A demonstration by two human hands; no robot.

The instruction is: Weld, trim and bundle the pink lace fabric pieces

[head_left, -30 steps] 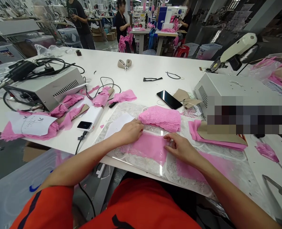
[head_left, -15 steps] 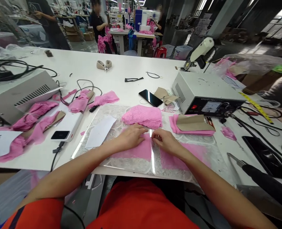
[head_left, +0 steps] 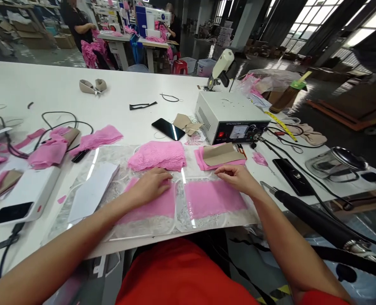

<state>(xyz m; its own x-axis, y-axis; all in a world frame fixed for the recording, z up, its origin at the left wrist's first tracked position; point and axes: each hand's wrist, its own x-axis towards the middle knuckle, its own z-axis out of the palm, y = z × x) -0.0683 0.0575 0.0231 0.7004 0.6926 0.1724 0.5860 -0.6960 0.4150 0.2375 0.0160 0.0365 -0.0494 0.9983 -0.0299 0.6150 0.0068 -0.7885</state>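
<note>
My left hand (head_left: 152, 185) lies palm down, fingers loosely stretched, on a pink fabric panel (head_left: 162, 205) on the clear plastic sheet (head_left: 129, 228). Just beyond its fingertips sits a stack of pink lace pieces (head_left: 158, 156). My right hand (head_left: 239, 180) hovers by the upper right of a second flat pink fabric panel (head_left: 215, 199). Its fingers are bent and pinched close to the near edge of a pink fabric stack (head_left: 203, 163), on which a tan piece (head_left: 219, 154) rests. What is between those fingertips, if anything, cannot be made out.
A grey control box (head_left: 235, 116) stands behind the right-hand stack. A black phone (head_left: 168, 128) lies beyond the lace. White paper (head_left: 94, 190) and a white power bank (head_left: 32, 195) are at left. A black-handled tool (head_left: 311, 218) juts in beside my right forearm.
My right hand has moved right, away from the gap between the two panels, to the stack with the tan piece. My left hand stays on its panel. The view has turned right.
</note>
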